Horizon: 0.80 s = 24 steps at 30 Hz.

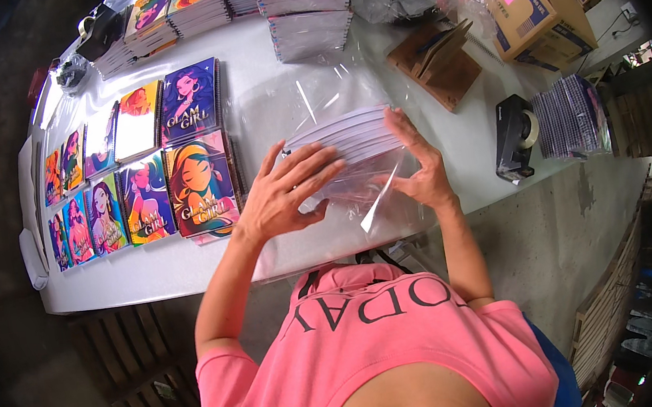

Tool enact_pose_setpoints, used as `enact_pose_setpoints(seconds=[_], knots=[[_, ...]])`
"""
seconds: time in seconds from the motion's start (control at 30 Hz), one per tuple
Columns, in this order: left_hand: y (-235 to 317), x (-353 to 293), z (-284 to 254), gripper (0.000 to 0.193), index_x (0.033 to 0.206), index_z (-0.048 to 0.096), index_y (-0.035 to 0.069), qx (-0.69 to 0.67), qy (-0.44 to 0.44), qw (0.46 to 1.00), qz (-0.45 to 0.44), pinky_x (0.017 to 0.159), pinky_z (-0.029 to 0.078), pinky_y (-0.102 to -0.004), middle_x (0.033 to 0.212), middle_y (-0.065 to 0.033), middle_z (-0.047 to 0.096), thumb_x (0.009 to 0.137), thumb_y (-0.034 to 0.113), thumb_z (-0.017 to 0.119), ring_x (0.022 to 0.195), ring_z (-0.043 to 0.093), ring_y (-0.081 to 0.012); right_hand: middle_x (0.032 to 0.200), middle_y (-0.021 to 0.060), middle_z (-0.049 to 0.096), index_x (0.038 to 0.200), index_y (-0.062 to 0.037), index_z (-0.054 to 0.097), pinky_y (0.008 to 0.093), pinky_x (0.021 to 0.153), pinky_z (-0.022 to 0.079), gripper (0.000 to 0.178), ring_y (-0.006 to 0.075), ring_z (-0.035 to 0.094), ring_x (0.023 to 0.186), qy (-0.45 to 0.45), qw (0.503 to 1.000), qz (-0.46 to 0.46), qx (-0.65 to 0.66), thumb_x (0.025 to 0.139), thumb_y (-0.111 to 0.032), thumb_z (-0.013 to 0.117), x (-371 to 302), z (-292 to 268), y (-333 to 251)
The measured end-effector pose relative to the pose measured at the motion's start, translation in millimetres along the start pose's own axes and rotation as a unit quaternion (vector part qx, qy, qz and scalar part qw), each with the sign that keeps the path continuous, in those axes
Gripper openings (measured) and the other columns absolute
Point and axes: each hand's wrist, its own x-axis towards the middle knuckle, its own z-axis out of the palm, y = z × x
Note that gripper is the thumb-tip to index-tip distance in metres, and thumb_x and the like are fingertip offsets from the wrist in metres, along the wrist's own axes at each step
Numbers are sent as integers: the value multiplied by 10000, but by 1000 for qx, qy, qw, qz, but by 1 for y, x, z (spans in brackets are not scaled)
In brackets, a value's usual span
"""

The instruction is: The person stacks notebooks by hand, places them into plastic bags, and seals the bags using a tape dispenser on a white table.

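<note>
A stack of notebooks (350, 132), seen by its white page edges, lies inside a transparent plastic bag (374, 198) in front of me on the table. My left hand (284, 192) is at the stack's left end, its fingers stretched over the near side. At the other end is my right hand (422, 162), with its fingers raised along the stack's right edge and its thumb apart, by the plastic. Neither hand is closed around anything. The bag's loose end spreads toward the table's front edge.
On the left, several rows of colourful spiral notebooks (200, 181) cover the white table (126, 286). Wrapped stacks (310, 24) stand at the back. To the right are a brown wooden holder (439, 66), a black tape dispenser (513, 138), another notebook stack (571, 118) and a cardboard box (533, 7).
</note>
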Motion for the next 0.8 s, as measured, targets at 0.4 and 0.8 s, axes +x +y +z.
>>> enact_pose_setpoints(seconds=[0.4, 0.8], knots=[[1, 49, -29, 881, 1394, 396, 316, -16, -230, 972, 36, 1109, 186, -561, 1505, 13, 282, 599, 320, 777, 1367, 302, -217, 1442, -22, 402, 1381, -182, 435, 579, 1113, 83, 804, 200, 313, 1366, -100, 975, 21, -197, 652, -135, 769, -1, -7, -21], [12, 73, -29, 937, 1396, 390, 226, 8, -246, 969, 12, 1061, 305, -510, 1440, -32, 373, 544, 262, 777, 1328, 341, -275, 1463, 47, 368, 1406, -141, 382, 471, 1108, 232, 750, 207, 296, 1372, -82, 993, 82, 32, 732, -113, 712, 2, -42, -14]])
